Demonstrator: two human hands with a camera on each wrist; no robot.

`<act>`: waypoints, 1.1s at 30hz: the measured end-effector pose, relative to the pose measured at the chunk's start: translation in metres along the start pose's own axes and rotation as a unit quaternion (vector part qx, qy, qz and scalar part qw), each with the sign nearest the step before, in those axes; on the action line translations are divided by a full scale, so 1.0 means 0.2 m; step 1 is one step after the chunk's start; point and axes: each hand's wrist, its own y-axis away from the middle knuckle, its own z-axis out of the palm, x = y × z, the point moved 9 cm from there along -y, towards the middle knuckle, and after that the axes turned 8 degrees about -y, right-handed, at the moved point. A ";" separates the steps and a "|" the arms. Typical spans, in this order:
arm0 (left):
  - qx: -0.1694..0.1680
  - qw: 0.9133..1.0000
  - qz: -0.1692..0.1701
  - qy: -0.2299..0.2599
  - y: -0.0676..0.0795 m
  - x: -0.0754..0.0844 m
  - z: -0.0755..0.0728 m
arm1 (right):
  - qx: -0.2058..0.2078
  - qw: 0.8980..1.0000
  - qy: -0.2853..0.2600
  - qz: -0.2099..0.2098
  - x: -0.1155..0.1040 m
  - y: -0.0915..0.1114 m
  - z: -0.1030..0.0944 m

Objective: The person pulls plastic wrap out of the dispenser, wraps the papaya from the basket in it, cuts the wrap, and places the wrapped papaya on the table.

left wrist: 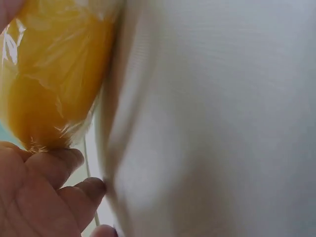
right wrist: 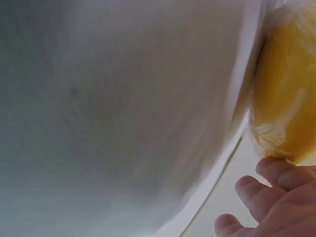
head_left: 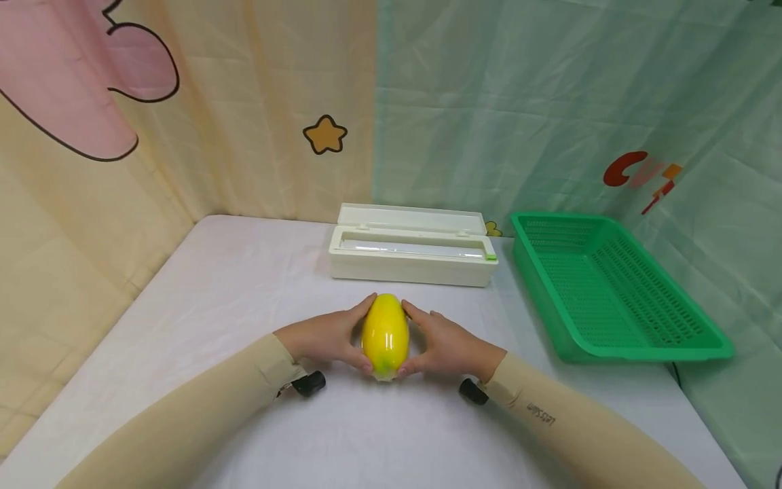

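A glossy yellow oblong fruit (head_left: 385,333), greenish at its near end, lies between my two hands on the white tablecloth. Clear plastic film wraps it, and creases show on the wrapped fruit (left wrist: 59,74) in the left wrist view. My left hand (head_left: 330,336) holds its left side, thumb near the close end and fingers toward the far end. On the other side, my right hand (head_left: 449,343) holds it in a mirrored way. The right wrist view shows fingertips touching the film at one end of the fruit (right wrist: 286,94). Its underside is hidden.
Behind the fruit stands a white cling film dispenser (head_left: 415,268) with its lid raised and a green slider (head_left: 491,257) at the right. A green perforated basket (head_left: 565,329) sits at the right. Printed curtains (head_left: 440,122) border the table.
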 end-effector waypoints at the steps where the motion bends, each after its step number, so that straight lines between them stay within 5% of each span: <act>1: -0.001 1.000 -0.002 -0.002 0.00 0.00 0.00 | 0.001 1.000 -0.002 -0.001 0.00 0.00 0.00; 6: 0.007 0.999 -0.017 -0.029 0.01 0.01 -0.02 | -0.015 1.000 -0.011 -0.001 0.00 0.00 -0.02; 12: 0.009 1.000 0.015 -0.006 0.01 0.08 -0.02 | -0.028 0.998 -0.051 -0.011 -0.01 -0.01 -0.02; 18: 0.006 1.000 -0.009 -0.019 0.00 0.03 0.00 | -0.038 0.997 -0.061 -0.003 0.00 -0.02 0.01; 33: -0.004 1.000 -0.002 -0.008 0.01 -0.03 0.01 | -0.055 0.996 -0.071 0.006 -0.02 -0.06 0.07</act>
